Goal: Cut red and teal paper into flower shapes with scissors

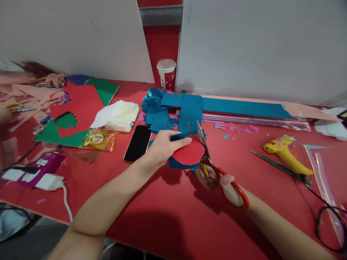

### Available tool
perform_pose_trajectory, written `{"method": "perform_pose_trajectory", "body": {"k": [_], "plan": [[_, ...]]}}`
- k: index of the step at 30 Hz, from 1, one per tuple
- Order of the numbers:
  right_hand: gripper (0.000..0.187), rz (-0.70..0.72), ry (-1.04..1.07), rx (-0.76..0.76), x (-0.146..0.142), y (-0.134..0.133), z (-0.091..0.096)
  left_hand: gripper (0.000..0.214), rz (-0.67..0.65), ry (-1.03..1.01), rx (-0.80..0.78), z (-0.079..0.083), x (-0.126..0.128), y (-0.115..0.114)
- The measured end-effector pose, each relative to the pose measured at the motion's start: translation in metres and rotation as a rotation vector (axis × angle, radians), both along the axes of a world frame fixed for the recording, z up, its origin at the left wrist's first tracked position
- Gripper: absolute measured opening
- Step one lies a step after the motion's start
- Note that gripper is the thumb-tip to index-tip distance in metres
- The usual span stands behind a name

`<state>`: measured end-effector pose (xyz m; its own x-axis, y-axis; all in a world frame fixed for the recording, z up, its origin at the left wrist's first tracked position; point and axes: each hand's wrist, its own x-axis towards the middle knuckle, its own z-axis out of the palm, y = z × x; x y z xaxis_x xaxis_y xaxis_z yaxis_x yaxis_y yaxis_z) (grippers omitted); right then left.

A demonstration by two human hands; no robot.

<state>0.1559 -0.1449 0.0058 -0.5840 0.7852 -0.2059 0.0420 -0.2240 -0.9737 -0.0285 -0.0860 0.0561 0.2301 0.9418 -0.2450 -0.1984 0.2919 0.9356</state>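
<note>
My left hand (165,148) pinches a rounded piece of red paper (189,151) laid over blue paper (179,164), thumb on top. In my right hand (227,187) is a pair of scissors (207,153) with red and yellow handles. Their blades stand apart at the right edge of the papers, pointing away from me. Just beyond lie a folded blue strip (191,112) and a heap of blue paper cutouts (155,110).
A phone (137,143), a tissue pack (123,116) and red paper (78,104) lie leftward, near a purple power strip (48,166). Rightward are a yellow glue gun (288,153) and a dark green pointed tool (276,164). A lidded cup (166,74) stands at the back.
</note>
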Motion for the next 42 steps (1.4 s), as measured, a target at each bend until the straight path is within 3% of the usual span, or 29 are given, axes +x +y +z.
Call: {"method": "perform_pose_trajectory", "body": {"k": [15,28,42], "plan": [[0.076,-0.081,0.026,-0.030,-0.006,-0.002,-0.004,0.027,0.060,-0.210,-0.102,-0.005,0.011,-0.006],[0.074,-0.080,0.041,-0.013,-0.004,-0.002,-0.007,0.025,0.054,-0.259,-0.142,-0.008,0.013,-0.006],[0.069,-0.019,0.047,0.017,-0.002,0.002,-0.012,0.023,0.126,-0.253,-0.067,-0.017,0.014,-0.002]]}}
